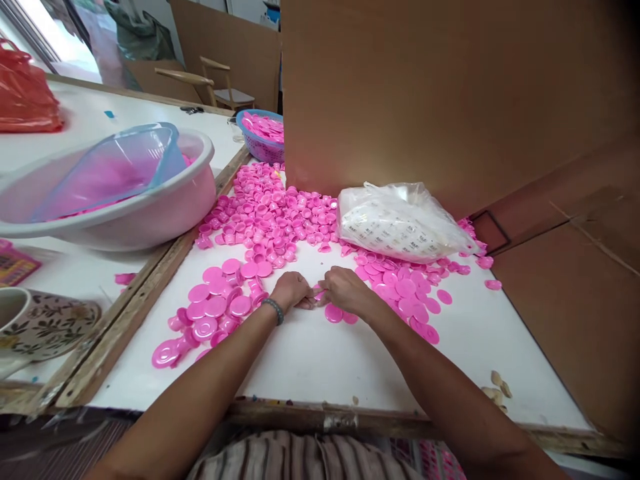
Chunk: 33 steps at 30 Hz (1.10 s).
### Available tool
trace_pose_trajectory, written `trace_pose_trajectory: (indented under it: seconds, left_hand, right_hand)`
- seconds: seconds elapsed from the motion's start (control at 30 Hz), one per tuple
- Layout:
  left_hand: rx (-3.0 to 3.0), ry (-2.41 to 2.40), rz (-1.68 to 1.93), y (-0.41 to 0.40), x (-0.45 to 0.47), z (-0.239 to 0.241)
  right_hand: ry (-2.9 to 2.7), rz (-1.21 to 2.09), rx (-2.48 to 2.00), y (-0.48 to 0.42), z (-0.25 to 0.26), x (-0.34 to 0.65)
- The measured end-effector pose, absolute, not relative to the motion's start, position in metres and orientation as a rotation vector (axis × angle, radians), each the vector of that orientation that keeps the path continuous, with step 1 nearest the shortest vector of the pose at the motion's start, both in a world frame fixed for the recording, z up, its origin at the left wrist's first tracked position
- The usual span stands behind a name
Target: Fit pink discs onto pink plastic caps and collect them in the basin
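My left hand [293,291] and my right hand [345,291] meet at the middle of the white table [320,360], fingers curled together around a small pink plastic piece [317,291] between them. A bead bracelet circles my left wrist. Flat pink discs [215,308] lie in a loose heap left of my left hand. More pink discs [407,293] spread right of my right hand. A large pile of small pink cups [273,217] lies behind both hands.
A clear bag of white packets [400,223] rests at the back right. A pink basin [125,200] with a blue scoop sits left, a blue basket [263,137] of pink parts farther back, a floral mug [40,323] near left. A brown board wall rises behind.
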<state>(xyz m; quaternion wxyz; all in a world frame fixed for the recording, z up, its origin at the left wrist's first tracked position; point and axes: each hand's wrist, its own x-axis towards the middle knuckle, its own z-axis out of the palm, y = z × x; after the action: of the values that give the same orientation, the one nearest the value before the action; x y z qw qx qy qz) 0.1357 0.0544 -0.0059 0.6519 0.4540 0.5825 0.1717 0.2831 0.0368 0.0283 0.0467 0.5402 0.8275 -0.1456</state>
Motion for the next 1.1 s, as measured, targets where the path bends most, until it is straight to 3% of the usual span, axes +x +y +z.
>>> trace_pose_trajectory:
  seconds: [0.17,0.5,0.73,0.83,0.97,1.1]
  left_hand:
    - [1.077,1.333,0.400,0.051,0.136,-0.004]
    - [1.178,1.394,0.385,0.056,0.136,-0.012]
    - [1.428,1.512,0.513,0.038,0.130,0.001]
    - [1.478,1.477,0.528,0.033,0.122,0.003]
    - [1.397,1.403,0.532,0.035,0.115,0.000]
    - [1.336,1.372,0.498,0.038,0.115,-0.005]
  right_hand:
    - [2.749,-0.401,1.531,0.025,0.024,0.286]
    - [2.554,-0.344,1.554,0.030,0.025,0.277]
    - [2.441,-0.342,1.868,0.018,0.025,0.274]
    - [2.465,-0.518,1.985,0.010,0.024,0.274]
    - [2.570,-1.010,1.869,0.007,0.027,0.274]
    - [2.486,-1.196,1.842,0.013,0.026,0.274]
